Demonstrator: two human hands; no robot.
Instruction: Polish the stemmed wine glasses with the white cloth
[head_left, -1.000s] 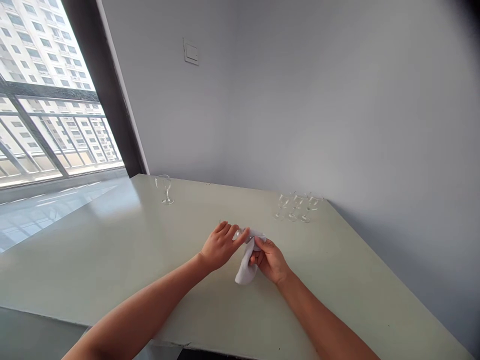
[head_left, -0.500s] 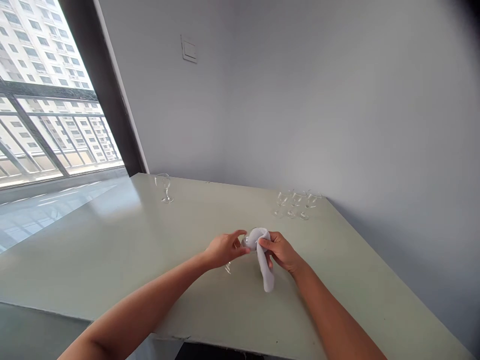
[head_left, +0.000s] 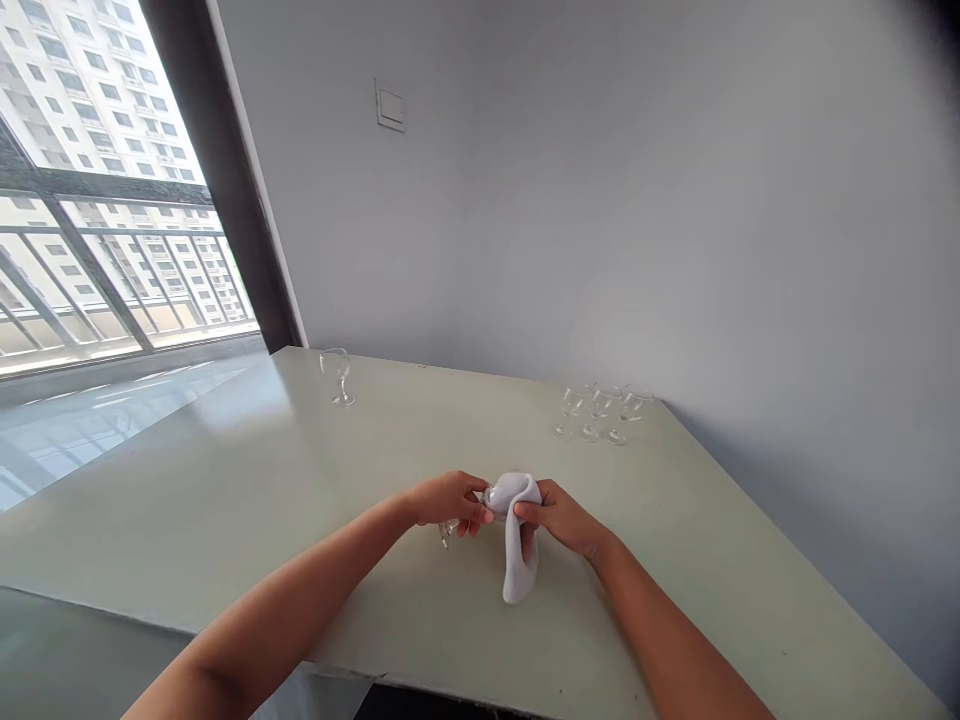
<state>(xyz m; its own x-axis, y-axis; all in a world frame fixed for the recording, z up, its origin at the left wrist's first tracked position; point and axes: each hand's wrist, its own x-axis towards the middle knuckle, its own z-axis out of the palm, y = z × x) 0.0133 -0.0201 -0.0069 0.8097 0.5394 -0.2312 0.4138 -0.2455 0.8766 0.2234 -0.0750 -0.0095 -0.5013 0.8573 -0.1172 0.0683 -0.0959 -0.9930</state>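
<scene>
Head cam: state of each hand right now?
Left hand: closed, holding a wine glass by the stem.
Right hand: closed on a white cloth over its bowl.

Your cloth (head_left: pixel 519 540) is plain white with faint grey shading, and the wine glass (head_left: pixel 448 532) is colourless, as are the other wine glasses (head_left: pixel 600 410). The tabletop (head_left: pixel 225 470) is pale sage green, the wall (head_left: pixel 600 200) pale grey, the window frame (head_left: pixel 217 190) near-black, and the tower block (head_left: pixel 97 100) cream, patterned with rows of dark windows.

1 head-worn view, facing forward and down, left hand (head_left: pixel 448 503), right hand (head_left: pixel 562 520) mid-frame
</scene>
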